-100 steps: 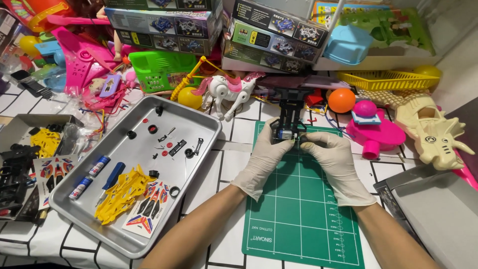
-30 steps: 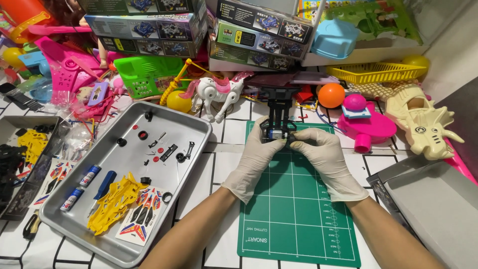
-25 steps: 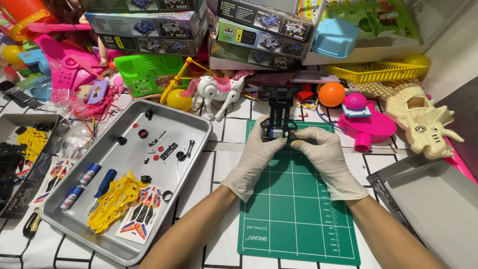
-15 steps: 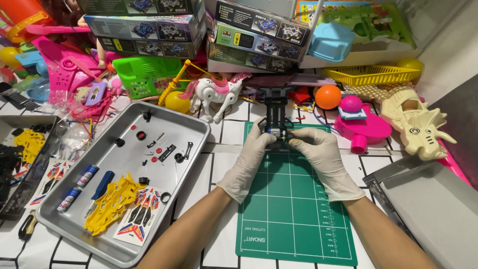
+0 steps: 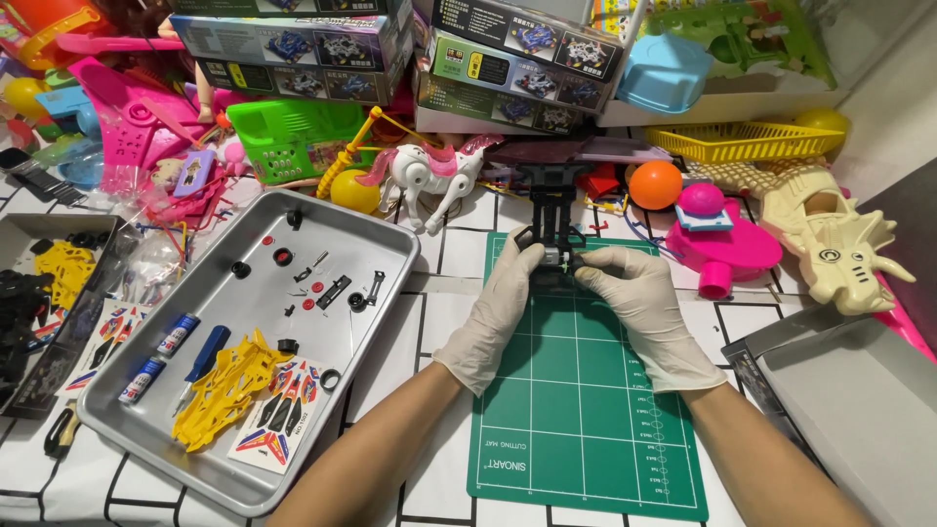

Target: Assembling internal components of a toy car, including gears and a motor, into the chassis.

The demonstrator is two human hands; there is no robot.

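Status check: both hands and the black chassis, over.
Left gloved hand and right gloved hand both grip the black plastic toy-car chassis over the green cutting mat. Nothing blocking; metal parts tray alongside.

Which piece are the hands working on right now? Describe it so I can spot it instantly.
Start at the green cutting mat in the middle of the table. At its far edge, the gloved left hand and right hand together hold a small black toy car chassis. It is the only black frame on the mat; bright coloured toys lie beyond it.
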